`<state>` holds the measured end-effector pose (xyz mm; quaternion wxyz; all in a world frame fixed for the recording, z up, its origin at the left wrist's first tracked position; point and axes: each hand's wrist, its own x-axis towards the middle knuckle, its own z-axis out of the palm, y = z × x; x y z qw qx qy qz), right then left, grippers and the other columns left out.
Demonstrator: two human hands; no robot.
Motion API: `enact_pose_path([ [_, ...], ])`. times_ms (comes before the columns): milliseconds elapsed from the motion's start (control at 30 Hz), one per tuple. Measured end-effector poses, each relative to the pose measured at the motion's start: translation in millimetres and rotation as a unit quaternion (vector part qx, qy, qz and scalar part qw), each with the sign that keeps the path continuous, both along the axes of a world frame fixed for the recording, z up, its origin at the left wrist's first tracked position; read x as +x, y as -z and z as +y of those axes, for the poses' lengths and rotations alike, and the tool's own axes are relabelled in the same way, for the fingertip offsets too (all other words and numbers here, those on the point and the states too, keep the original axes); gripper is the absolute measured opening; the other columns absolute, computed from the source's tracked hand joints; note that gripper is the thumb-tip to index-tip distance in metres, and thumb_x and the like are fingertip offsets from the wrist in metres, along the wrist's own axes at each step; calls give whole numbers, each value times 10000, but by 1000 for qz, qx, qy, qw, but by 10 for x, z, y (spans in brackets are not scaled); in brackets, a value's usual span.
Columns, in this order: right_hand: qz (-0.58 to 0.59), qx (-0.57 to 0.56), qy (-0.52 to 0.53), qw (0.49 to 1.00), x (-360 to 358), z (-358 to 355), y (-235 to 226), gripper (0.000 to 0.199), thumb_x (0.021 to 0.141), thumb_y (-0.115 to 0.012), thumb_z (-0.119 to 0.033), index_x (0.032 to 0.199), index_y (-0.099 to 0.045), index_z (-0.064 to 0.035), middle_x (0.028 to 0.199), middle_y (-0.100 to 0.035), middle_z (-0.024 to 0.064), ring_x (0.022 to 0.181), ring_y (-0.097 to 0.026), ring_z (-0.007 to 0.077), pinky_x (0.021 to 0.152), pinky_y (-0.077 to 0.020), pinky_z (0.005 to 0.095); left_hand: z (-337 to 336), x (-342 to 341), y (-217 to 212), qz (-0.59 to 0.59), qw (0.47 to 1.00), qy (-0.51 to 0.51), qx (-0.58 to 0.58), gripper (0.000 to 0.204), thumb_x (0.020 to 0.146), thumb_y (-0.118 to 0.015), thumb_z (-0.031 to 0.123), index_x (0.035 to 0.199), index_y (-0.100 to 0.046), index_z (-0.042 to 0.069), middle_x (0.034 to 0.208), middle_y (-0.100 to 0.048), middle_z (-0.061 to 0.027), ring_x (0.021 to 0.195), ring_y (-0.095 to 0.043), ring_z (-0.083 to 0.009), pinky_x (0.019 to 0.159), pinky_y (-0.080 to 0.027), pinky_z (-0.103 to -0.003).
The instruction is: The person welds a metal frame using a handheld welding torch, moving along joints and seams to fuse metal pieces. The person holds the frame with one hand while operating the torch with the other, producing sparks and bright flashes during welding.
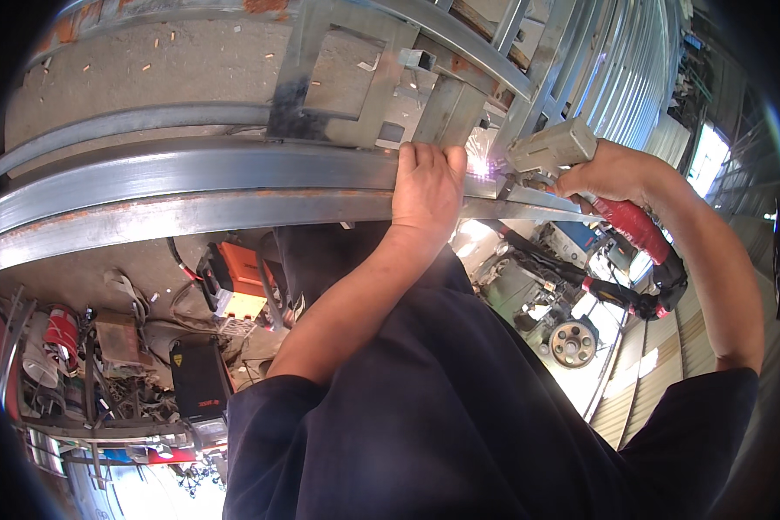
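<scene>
The left hand (426, 189) lies palm-down on the long grey galvanised steel beam (191, 186), its fingers curled over the beam's upper edge and pressing on it. The right hand (611, 172) is wrapped tight around the grey welding torch with a red handle (572, 156), holding its nozzle against the beam just beside the left hand's fingertips. A bright white-violet welding spark (479, 165) burns at the nozzle tip, between the two hands, where the beam meets an upright grey steel stud (446, 111). A black and red hose (641, 234) runs from the handle down under the right wrist. More grey steel frame members (321, 78) cross behind the beam over a bare concrete surface (147, 65). Below the beam, well apart from the hands, an orange box-shaped machine (238, 277) stands near a black box-shaped unit (198, 373), with a red canister (61, 334) and cluttered tools further left. The person's dark blue shirt (459, 407) fills the lower frame.
</scene>
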<state>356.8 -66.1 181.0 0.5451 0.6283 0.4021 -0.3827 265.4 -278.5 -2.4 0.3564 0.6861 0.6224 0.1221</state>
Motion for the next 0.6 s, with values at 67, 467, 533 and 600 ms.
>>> enact_pose_path([
  [67,2,1,-3,1000,-23,10,9,276,879,-749,-239,1078,-723,-49,820,-703,58,665,-655,151,601,-544,336,4,2,7,4,1000,-1,3,375,974,-615,278,1245,-591,20,1107,-715,-182,1148,-634,-328,1122,-384,-481],
  [467,-13,-15,-12,1000,-169,19,-29,238,888,-748,-225,1050,-723,-53,806,-707,52,649,-650,143,601,-543,335,-19,36,37,13,1000,0,13,366,982,-572,259,1250,-605,12,1121,-723,-190,1155,-639,-337,1116,-387,-480],
  [533,-17,-21,-20,999,-159,31,-28,235,889,-747,-224,1048,-725,-52,800,-708,51,649,-651,145,601,-542,336,-28,50,48,12,1000,-3,15,364,982,-571,259,1249,-607,13,1120,-725,-189,1154,-640,-337,1115,-388,-479],
  [600,-17,-20,-23,999,-175,31,-35,234,890,-747,-223,1044,-726,-49,791,-708,52,652,-653,148,604,-544,341,-38,57,46,23,999,-11,27,359,982,-570,259,1244,-609,17,1114,-725,-186,1151,-640,-334,1112,-388,-475],
])
